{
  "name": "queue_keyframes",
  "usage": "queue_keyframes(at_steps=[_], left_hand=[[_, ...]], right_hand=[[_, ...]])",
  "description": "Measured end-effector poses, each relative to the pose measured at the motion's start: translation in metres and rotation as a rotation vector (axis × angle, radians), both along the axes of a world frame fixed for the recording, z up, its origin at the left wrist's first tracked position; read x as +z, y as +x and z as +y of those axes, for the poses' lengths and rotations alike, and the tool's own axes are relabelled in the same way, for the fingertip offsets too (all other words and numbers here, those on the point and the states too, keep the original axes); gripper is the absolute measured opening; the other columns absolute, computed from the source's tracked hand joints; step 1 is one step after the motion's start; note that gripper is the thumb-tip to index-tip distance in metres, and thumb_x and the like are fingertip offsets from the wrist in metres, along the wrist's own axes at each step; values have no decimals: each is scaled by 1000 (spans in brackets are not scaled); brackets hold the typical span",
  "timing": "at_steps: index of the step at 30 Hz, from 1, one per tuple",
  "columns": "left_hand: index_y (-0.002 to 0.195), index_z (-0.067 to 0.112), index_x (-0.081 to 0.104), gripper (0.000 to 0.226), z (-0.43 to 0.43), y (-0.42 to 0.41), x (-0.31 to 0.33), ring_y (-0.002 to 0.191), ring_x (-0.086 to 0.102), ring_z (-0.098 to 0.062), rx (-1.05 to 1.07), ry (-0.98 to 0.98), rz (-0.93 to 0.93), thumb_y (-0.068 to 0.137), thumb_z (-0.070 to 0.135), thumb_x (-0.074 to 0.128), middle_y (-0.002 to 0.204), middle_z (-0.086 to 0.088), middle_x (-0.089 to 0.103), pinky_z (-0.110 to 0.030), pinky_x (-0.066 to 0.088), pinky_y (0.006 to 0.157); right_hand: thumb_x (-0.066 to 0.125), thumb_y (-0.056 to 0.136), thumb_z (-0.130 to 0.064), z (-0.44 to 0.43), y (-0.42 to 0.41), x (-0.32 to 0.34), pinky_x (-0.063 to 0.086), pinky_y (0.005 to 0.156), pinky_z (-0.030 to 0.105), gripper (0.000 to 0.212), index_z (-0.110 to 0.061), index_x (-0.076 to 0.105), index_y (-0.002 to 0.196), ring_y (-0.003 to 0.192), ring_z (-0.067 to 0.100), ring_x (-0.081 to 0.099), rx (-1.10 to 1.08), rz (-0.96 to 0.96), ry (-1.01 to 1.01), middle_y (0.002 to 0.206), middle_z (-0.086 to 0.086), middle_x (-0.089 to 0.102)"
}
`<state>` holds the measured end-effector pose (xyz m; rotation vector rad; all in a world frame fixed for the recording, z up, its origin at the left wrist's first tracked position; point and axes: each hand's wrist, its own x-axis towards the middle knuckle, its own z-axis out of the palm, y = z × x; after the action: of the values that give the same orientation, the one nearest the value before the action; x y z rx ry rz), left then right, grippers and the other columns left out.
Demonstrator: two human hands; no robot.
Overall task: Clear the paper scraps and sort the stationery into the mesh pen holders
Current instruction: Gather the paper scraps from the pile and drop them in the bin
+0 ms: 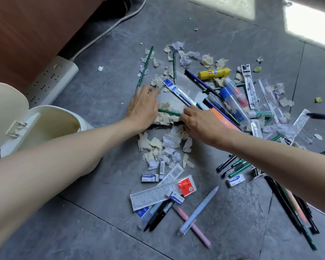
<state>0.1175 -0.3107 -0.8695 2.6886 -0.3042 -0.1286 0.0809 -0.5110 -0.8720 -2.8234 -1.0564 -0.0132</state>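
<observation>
1. Head view: the white bin (51, 126) stands open with its lid tipped back, beside the mess on the floor, likely so scraps can be dropped straight in; one bin

2. Right of the bin, the left hand (143, 107) and right hand (199, 124) lie palm down on either side of a heap of paper scraps (167, 119), fingers curled loosely round it but not closed, apparently raking it together; two hands

3. A green pencil (169, 112) lies across that heap between the hands, caught up in the gathering rather than gripped

4. Further right of the bin, pens, refills and pencils lie scattered, too overlapped to count; no mesh holders are in view

5. One clear ruler (152, 196) lies below the heap, on the side nearer the camera

6. One yellow glue stick (214, 73) lies beyond the hands, far right of the bin

7. Three boxed erasers show: one (150, 177) nearest the bin, one (177, 200) by the ruler, one (236, 180) furthest right

8. Loose scraps lie all round, uncountable
</observation>
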Motion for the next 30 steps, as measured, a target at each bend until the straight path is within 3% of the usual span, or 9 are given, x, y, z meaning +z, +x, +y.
queue_keyframes(at_steps=[4,7,9,13,16,22,27,28,30], left_hand=[[150,18,14,57,1,2,-8,143,15,-22,-15,-69,273,99,19,37,154,-5,23,-41,16,117],[146,15,25,56,-1,-10,-9,132,31,-24,-92,-101,236,94,10,44,140,-7,40,-38,29,108],[139,14,39,51,0,-14,-7,122,38,-26,-139,-45,174,90,5,50,127,-8,47,-38,35,100],[130,18,51,42,-4,-14,2,112,39,-25,-164,50,90,88,20,59,110,-6,47,-33,32,89],[116,21,63,32,-14,-13,7,109,38,-22,-250,58,22,87,35,62,108,-2,46,-32,25,92],[96,17,62,9,-29,-9,-2,102,40,-24,-263,137,41,87,18,61,95,2,40,-31,26,89],[86,18,51,13,-42,-1,15,98,40,-21,-354,249,36,77,18,60,93,2,49,-35,23,91],[85,20,48,14,-42,2,17,96,42,-21,-335,222,67,77,16,59,92,2,53,-34,23,89],[87,24,45,15,-42,7,23,95,40,-21,-284,141,145,82,13,55,90,2,55,-30,22,84]], right_hand=[[63,77,5,-17,-10,0,37,36,30,28,-4,59,103,57,22,45,-100,11,54,58,7,53],[64,73,8,-30,-19,-1,31,39,31,69,-5,44,137,56,19,36,-209,50,28,64,10,52],[69,67,9,-34,-23,-1,27,39,25,65,-5,53,129,55,21,40,-227,30,31,66,10,56],[75,76,-19,-34,-26,-2,28,42,21,18,-6,63,82,57,24,52,-154,6,29,62,4,60],[62,83,-29,-33,-26,-2,22,45,22,26,-9,58,67,55,22,47,-139,-42,19,53,0,56],[78,69,-5,-34,-32,5,17,43,26,29,-10,50,75,55,21,42,-128,-120,-134,45,-1,47],[46,84,-4,-51,-39,-1,31,52,32,5,-9,46,87,61,23,45,-67,-251,-159,54,3,53],[39,86,-6,-53,-41,1,33,55,33,13,-8,51,88,63,23,45,-81,-268,-146,58,3,56],[44,88,-6,-58,-43,3,33,63,32,14,-8,58,89,71,23,46,-86,-303,-151,70,5,61]])
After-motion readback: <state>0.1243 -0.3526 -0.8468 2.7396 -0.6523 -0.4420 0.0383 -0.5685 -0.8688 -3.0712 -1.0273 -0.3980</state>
